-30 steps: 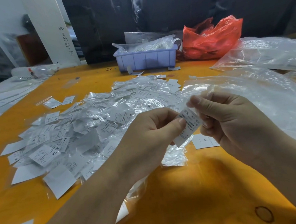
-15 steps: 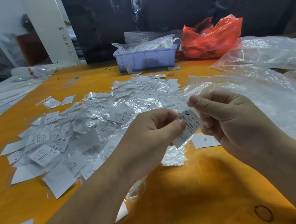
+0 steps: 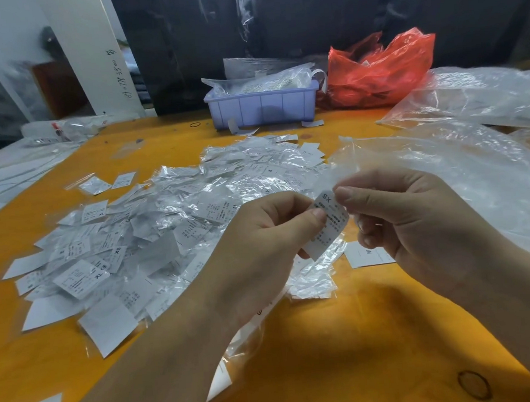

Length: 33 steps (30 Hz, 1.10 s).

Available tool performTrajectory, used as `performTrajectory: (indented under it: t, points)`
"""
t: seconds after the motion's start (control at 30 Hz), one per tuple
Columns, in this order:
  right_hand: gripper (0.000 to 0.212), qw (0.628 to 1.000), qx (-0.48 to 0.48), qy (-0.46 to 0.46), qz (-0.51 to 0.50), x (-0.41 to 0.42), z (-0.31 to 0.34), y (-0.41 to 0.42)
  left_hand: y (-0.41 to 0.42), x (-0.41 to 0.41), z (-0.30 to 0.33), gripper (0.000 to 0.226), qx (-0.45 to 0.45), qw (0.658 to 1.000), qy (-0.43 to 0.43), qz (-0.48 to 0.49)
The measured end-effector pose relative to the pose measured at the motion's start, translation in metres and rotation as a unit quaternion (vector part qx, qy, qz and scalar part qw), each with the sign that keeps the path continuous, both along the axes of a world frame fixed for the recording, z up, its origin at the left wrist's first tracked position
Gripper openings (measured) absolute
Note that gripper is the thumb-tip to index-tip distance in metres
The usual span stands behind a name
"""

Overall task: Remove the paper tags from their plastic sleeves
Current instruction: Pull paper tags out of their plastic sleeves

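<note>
Sleeved paper tag [image 3: 328, 224] marked XS sits at the middle of the frame, pinched low by the left hand [image 3: 260, 248] and at its top by the right hand [image 3: 415, 221], above the orange surface [image 3: 346, 352] and right of the heap of tags [image 3: 153, 240].

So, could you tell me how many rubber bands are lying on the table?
2: one rubber band near the front right corner, one small rubber band left of the purple bin. Others may be hidden.
</note>
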State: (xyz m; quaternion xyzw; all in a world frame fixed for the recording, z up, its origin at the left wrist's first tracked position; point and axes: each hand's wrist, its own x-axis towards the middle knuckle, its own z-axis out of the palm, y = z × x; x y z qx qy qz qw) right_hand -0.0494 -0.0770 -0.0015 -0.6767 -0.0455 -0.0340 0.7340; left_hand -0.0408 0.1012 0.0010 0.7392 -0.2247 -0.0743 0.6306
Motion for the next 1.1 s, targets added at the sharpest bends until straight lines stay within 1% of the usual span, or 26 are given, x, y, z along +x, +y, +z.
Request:
performTrajectory:
  t: [0.07, 0.2, 0.47, 0.73, 0.87, 0.97, 1.03, 1.1]
  points:
    - [0.036, 1.0, 0.001, 0.006, -0.008, -0.0001, 0.0001, -0.0003, 0.0, -0.0001, 0.0001, 0.014, -0.003, 1.0, -0.001, -0.009]
    - [0.026, 1.0, -0.01, 0.004, -0.01, -0.0009, 0.0025, 0.001, -0.0001, 0.0003, -0.0001, 0.018, -0.006, 1.0, -0.001, -0.018]
    - [0.031, 1.0, 0.005, 0.011, -0.028, 0.0007, 0.0026, 0.0, -0.0002, -0.0005, 0.0001, 0.018, -0.004, 0.999, 0.0, -0.034]
    - [0.024, 1.0, 0.004, 0.012, 0.018, -0.0009, 0.0049, 0.0003, -0.0004, -0.001, 0.002, 0.016, 0.013, 1.0, 0.015, 0.011]
    - [0.023, 1.0, -0.014, -0.005, 0.02, -0.0012, 0.0046, -0.0015, 0.0017, -0.0008, 0.0029, 0.021, 0.032, 0.999, 0.017, 0.035]
    - [0.018, 0.998, -0.044, -0.025, 0.026, -0.0019, 0.0042, -0.0017, 0.0014, -0.001, 0.0037, 0.021, 0.026, 0.999, 0.022, 0.036]
    - [0.011, 0.998, -0.049, -0.03, 0.028, -0.0021, 0.0037, -0.0013, 0.0005, -0.0012, 0.0043, 0.02, 0.017, 0.999, 0.025, 0.033]
    - [0.009, 0.998, -0.055, -0.029, 0.028, -0.0021, 0.0035, -0.0011, 0.0001, -0.0015, 0.0046, 0.018, 0.01, 0.999, 0.022, 0.029]
